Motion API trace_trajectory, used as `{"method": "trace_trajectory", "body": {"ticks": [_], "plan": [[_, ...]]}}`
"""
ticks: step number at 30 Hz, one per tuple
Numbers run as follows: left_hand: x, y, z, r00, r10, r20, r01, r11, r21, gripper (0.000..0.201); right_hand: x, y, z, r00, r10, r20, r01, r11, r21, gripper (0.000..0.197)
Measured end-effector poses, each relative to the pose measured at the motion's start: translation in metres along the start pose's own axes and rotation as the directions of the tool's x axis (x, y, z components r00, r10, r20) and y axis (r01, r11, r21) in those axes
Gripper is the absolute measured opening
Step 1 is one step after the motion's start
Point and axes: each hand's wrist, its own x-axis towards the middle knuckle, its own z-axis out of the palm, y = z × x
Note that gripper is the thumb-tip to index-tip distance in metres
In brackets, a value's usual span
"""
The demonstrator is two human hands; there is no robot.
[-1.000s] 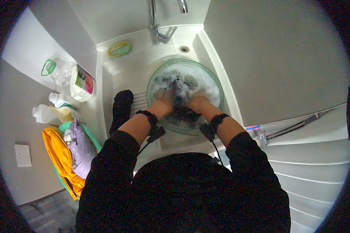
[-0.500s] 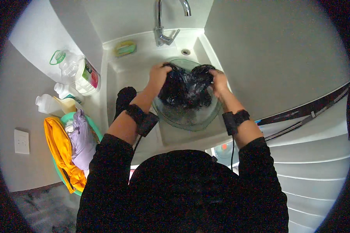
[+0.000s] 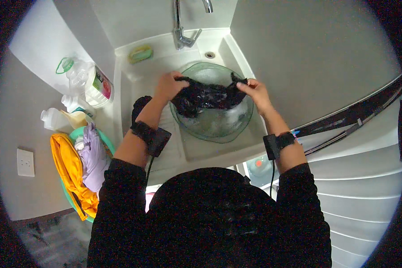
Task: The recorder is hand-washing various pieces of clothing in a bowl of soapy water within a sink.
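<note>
A wet black cloth garment [image 3: 207, 96] is stretched sideways over a clear greenish basin [image 3: 210, 129] of sudsy water; its exact kind I cannot make out. My left hand [image 3: 169, 86] is closed on its left end, at the basin's left rim. Its right end is pinched between thumb and fingers of my right hand [image 3: 257, 93], over the basin's right side. The lower folds hang close to the water. Another dark cloth [image 3: 140, 106] lies in the sink, left of my left forearm and partly hidden by it.
The basin stands in a white sink [image 3: 165, 147] below a chrome tap [image 3: 183, 40]. A green-yellow soap or sponge [image 3: 141, 53] lies at the back left. Bottles [image 3: 82, 85] line the left ledge, above a green tub [image 3: 67, 196] holding orange and lilac clothes. A grey panel rises on the right.
My hands have moved apart, pulling the black garment from a bunched heap into a wide band. More of the basin's water shows. The view has shifted slightly.
</note>
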Motion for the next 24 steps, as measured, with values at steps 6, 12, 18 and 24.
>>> {"method": "trace_trajectory", "body": {"ticks": [6,12,18,24], "plan": [[-0.022,-0.022,0.036,0.679,0.346,0.647,-0.448,0.894,-0.009,0.059,-0.014,0.033,0.026,0.798,-0.541,0.265,0.554,0.489,-0.674,0.043],[-0.060,0.007,0.059,0.751,0.061,0.657,-0.391,0.843,0.369,0.127,-0.017,0.047,0.060,0.946,-0.133,0.294,0.321,0.475,-0.819,0.098],[-0.062,-0.006,0.078,0.742,0.079,0.665,-0.464,0.777,0.426,0.113,-0.012,0.070,0.075,0.960,0.131,0.249,0.204,0.286,-0.936,0.105],[-0.051,-0.023,0.093,0.699,0.045,0.714,-0.500,0.745,0.442,0.105,-0.002,0.075,0.079,0.924,0.287,0.253,0.181,0.254,-0.950,0.109]]}}
